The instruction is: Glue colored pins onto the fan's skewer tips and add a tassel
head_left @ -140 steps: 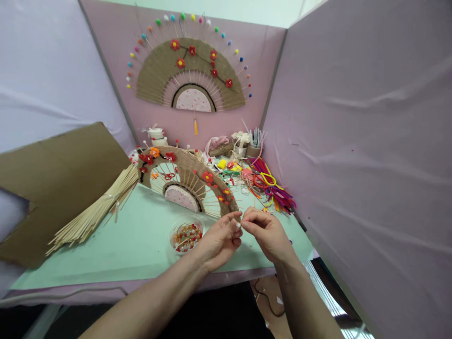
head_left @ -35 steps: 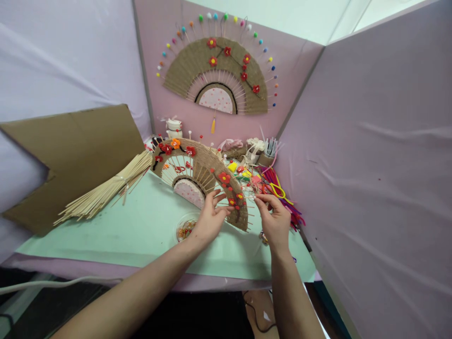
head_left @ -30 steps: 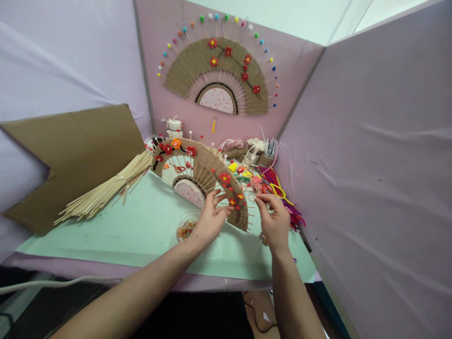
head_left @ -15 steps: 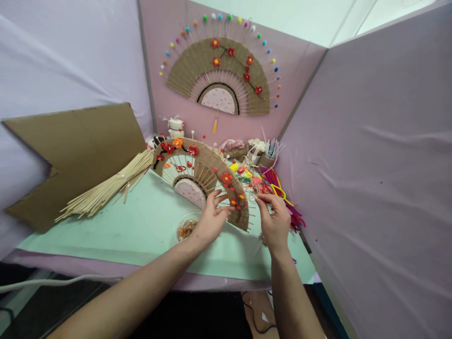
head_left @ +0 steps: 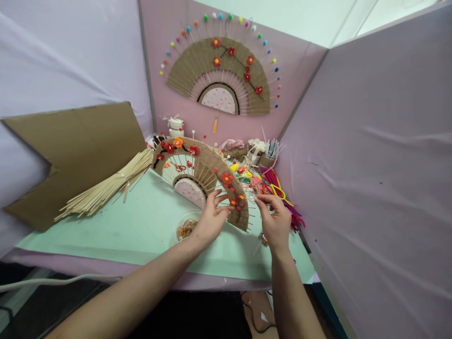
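A woven brown fan (head_left: 212, 160) with red and orange flowers, thin sticks and a spotted white half-round centre stands tilted over the table. My left hand (head_left: 213, 216) grips the fan near its right end, with thumb and fingers at the inner edge of the woven band and the sticks. Just off the fan's outer right edge, my right hand (head_left: 275, 217) is pinched, thumb against forefinger, at the tip of one of the protruding sticks. Whatever sits between those fingertips is too small to make out. Below the fan is a clear bowl (head_left: 179, 235) of beads.
Left of the fan lies a bundle of thin sticks (head_left: 106, 188) against folded cardboard (head_left: 77, 150). Pipe cleaners (head_left: 273, 181) and loose craft bits are heaped at the right. Behind stands a cup of clear sticks (head_left: 270, 153); a finished fan (head_left: 187, 63) hangs on the wall.
Almost nothing differs. My right hand stays pinched at the fan's right edge with barely any shift, and my left hand keeps its hold.
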### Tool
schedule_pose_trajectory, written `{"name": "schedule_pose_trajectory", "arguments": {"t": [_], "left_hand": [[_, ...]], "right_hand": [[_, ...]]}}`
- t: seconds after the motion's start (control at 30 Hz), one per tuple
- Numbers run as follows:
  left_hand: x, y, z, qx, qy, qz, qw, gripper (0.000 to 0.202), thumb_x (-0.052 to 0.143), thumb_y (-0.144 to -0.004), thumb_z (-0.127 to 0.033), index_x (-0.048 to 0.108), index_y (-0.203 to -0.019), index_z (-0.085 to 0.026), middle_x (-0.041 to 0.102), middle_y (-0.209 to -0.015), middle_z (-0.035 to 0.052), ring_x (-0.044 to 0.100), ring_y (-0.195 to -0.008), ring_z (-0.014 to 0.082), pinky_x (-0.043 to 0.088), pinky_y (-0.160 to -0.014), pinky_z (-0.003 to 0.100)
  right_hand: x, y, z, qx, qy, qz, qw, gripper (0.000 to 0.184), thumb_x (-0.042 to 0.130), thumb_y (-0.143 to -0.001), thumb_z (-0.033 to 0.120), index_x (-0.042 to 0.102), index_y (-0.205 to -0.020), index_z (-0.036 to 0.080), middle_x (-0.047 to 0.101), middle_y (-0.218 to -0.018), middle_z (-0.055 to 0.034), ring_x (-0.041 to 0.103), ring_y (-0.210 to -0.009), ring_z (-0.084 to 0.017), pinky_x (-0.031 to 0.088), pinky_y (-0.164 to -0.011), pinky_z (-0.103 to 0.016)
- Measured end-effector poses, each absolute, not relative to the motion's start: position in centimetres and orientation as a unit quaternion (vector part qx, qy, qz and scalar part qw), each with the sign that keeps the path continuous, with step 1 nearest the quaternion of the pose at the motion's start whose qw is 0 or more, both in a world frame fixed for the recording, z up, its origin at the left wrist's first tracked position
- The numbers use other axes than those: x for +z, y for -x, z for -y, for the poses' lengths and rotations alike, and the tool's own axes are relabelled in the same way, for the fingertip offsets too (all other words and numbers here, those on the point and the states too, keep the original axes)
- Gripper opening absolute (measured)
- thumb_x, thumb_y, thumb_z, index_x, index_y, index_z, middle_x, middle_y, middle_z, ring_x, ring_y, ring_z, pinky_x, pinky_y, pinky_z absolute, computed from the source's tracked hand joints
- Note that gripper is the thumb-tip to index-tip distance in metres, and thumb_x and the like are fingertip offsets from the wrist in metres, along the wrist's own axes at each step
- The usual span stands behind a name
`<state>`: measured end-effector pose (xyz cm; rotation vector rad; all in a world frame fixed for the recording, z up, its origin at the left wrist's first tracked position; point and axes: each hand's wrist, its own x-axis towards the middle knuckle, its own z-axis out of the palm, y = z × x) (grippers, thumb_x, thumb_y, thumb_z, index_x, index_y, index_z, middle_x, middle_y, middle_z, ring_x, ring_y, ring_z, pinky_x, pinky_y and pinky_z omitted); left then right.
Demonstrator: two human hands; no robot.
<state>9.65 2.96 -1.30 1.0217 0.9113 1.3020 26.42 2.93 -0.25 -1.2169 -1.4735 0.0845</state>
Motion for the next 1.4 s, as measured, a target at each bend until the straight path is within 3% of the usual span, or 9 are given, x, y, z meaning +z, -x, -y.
{"name": "schedule_pose_trajectory", "arguments": {"t": [1.07,1.4], "left_hand": [[-1.28,-9.71,-2.92,0.555,-0.441,-0.396,0.584,0.056,0.056,-0.073,-0.008,0.038,-0.125,-0.02,0.052,-0.133,0.0153,0.067,-0.091,0.0174,0.045,-0.096,0.043],[-1.43,-9.67,-3.12,0.557,-0.439,-0.394,0.584,0.057,0.057,-0.071,-0.008,0.038,-0.124,-0.02,0.052,-0.133,0.0155,0.067,-0.091,0.0175,0.045,-0.094,0.041]], "right_hand": [[-0.45,-26.57,-3.04,0.04,0.515,0.626,0.584,0.013,0.064,-0.083,0.031,0.07,-0.08,0.02,0.069,-0.08,-0.0033,0.06,-0.076,-0.017,0.047,-0.072,-0.032],[-0.78,-26.26,-2.8,0.067,0.531,0.588,0.607,0.023,0.067,-0.08,0.035,0.069,-0.098,0.019,0.071,-0.089,-0.0059,0.06,-0.074,-0.017,0.047,-0.068,-0.031]]}}
